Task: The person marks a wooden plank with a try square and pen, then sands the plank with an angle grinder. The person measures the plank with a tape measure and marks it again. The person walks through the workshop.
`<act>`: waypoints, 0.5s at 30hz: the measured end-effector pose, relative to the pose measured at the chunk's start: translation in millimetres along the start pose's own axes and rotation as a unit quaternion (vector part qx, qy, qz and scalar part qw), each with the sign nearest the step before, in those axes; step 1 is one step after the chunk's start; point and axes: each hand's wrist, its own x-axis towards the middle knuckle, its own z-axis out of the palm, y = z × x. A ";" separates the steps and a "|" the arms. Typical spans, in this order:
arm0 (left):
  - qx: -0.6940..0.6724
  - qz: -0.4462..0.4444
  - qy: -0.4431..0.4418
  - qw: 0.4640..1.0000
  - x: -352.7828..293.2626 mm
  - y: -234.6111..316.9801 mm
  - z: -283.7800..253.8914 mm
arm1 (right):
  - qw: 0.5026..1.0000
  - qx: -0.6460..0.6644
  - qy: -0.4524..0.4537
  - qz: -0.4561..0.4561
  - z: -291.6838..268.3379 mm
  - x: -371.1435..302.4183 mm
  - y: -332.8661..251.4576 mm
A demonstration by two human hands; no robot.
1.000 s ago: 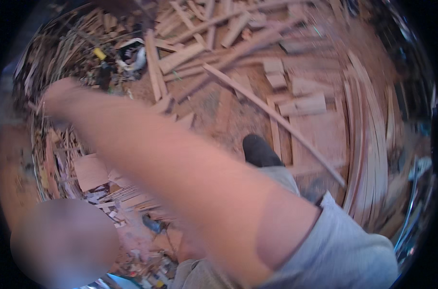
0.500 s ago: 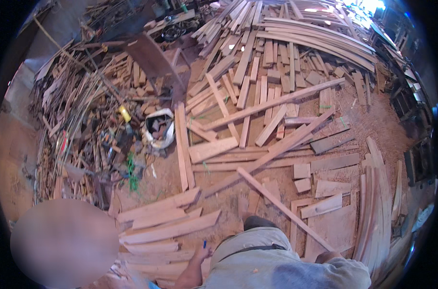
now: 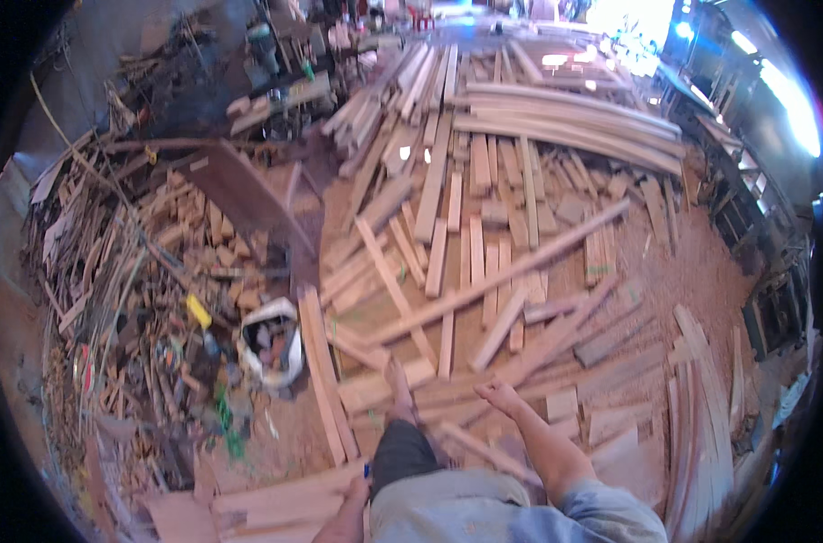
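My left hand [image 3: 355, 494] is low at the left of my body, closed around a small dark-blue pen-like thing [image 3: 367, 471], of which only the tip shows. In front of me my right hand [image 3: 498, 395] is curled into a fist, and no object sticks out of it. Below it in the picture lies a long plank [image 3: 556, 338], running away to the right. A narrow wooden strip [image 3: 489, 451] slants along the ground between my leg and right forearm. My bare foot [image 3: 399, 385] is beside a short wide board [image 3: 361, 391].
Loose planks [image 3: 484, 249] lie crossed ahead, backed by a stack of long boards [image 3: 565, 122]. At left stand a white sack [image 3: 294, 366] and a heap of offcuts [image 3: 190, 222]. Curved boards [image 3: 701, 425] lie right, and flat boards [image 3: 275, 498] lie near my left hand.
I have stepped forward, and the view has tilted up. My right hand has left the narrow strip's end and swung forward; the strip lies lower. The person at the left is out of view.
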 end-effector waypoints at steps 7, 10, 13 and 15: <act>0.005 -0.038 -0.122 0.992 184.2 211.6 -88.7 | 0.981 -0.145 0.130 0.015 -109.8 144.8 -53.2; 0.048 -0.042 -0.129 0.990 219.5 298.0 -121.7 | 0.972 -0.201 0.096 0.080 -128.4 146.6 -95.8; 0.000 0.041 -0.068 0.997 260.6 412.4 -171.8 | 0.992 -0.057 0.086 0.067 -128.2 124.2 -164.2; 0.031 0.040 -0.041 0.998 301.9 455.2 -192.8 | 0.994 -0.082 0.076 0.009 -108.1 155.8 -154.5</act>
